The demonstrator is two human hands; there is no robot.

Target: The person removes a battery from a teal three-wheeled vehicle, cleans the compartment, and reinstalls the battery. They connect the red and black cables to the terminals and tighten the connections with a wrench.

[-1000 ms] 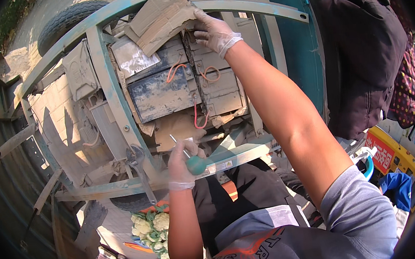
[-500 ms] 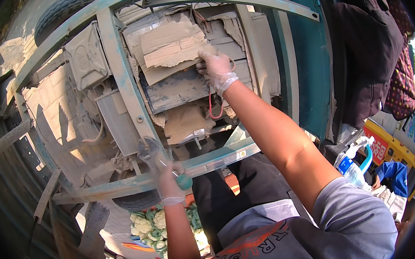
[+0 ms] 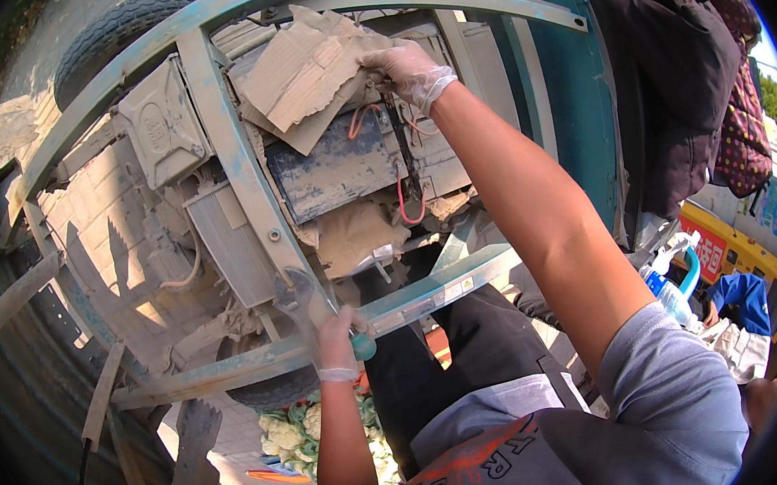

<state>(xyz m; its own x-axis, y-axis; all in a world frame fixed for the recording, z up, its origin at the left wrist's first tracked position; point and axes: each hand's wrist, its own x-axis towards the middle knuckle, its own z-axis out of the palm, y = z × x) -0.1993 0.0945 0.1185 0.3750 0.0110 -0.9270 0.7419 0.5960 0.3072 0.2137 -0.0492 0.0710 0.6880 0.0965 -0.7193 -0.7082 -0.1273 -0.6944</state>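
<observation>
Cardboard [image 3: 300, 75], long axis running from eight to two o'clock, is pinched by the gloved right hand [image 3: 406, 70], while the left hand [image 3: 337, 339] grips a green-handled screwdriver [image 3: 360, 345].

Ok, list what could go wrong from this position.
1. The right hand lifts dusty cardboard off the batteries beside red wires; a gloved finger could snag a wire or touch a terminal.
2. The left hand grips a green-handled tool near the metal frame; it might slip.
3. The torn cardboard may drop dust.
</observation>
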